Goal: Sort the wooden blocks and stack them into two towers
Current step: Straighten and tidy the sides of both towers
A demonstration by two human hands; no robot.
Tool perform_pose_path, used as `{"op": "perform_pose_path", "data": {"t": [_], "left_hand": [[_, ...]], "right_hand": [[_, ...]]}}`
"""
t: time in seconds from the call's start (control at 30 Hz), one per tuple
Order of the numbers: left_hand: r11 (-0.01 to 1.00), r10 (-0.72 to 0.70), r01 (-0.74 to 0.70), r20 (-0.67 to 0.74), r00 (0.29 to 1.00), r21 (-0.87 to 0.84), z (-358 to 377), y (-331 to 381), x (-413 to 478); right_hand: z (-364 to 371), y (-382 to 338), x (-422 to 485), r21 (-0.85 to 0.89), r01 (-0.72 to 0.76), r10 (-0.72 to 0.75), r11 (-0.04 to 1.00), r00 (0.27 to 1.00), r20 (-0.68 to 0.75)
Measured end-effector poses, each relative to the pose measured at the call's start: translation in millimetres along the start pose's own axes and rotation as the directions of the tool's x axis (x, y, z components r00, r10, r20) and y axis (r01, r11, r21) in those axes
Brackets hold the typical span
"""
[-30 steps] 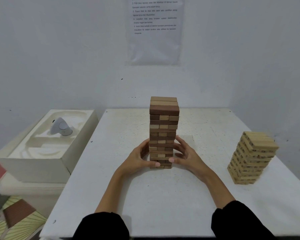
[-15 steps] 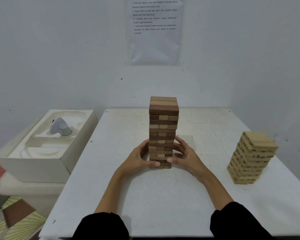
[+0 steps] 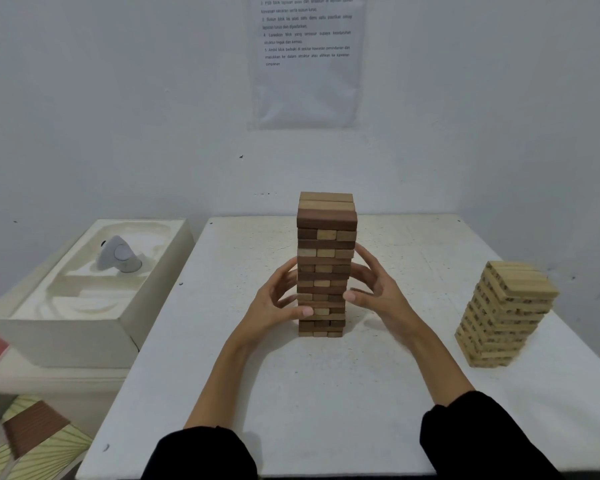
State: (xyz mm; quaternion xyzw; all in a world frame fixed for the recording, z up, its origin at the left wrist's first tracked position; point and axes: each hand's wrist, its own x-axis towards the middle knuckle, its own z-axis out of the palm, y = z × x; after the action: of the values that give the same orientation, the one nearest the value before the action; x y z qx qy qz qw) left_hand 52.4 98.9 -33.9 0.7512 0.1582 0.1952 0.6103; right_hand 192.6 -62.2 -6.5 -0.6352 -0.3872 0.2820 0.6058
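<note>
A tall tower of mixed dark and light wooden blocks (image 3: pixel 326 237) stands upright at the middle of the white table (image 3: pixel 326 393). My left hand (image 3: pixel 274 306) cups its left side at mid height, thumb tip touching the front face. My right hand (image 3: pixel 378 292) cups the right side with fingers spread and lightly curved, thumb tip against the tower's front right edge. Neither hand holds a loose block. A shorter tower of light blocks (image 3: pixel 503 313), slightly twisted, stands at the table's right side.
A white moulded box (image 3: pixel 84 306) holding a grey device (image 3: pixel 118 254) sits left of the table, with clutter on the floor below it. A printed sheet (image 3: pixel 307 60) hangs on the wall behind. The table's front edge runs just beyond my black sleeves.
Both hands have slid up from the tower's base to about mid height, and the fingers have spread. The tower itself has not shifted.
</note>
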Motion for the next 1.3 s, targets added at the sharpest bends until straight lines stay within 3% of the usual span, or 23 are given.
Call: {"op": "perform_pose_path", "data": {"t": [1.3], "left_hand": [[0.997, 0.075, -0.076, -0.062, 0.995, -0.01, 6, 13, 9]], "right_hand": [[-1, -4, 10, -0.076, 0.009, -0.006, 0.997, 0.999, 0.037]]}}
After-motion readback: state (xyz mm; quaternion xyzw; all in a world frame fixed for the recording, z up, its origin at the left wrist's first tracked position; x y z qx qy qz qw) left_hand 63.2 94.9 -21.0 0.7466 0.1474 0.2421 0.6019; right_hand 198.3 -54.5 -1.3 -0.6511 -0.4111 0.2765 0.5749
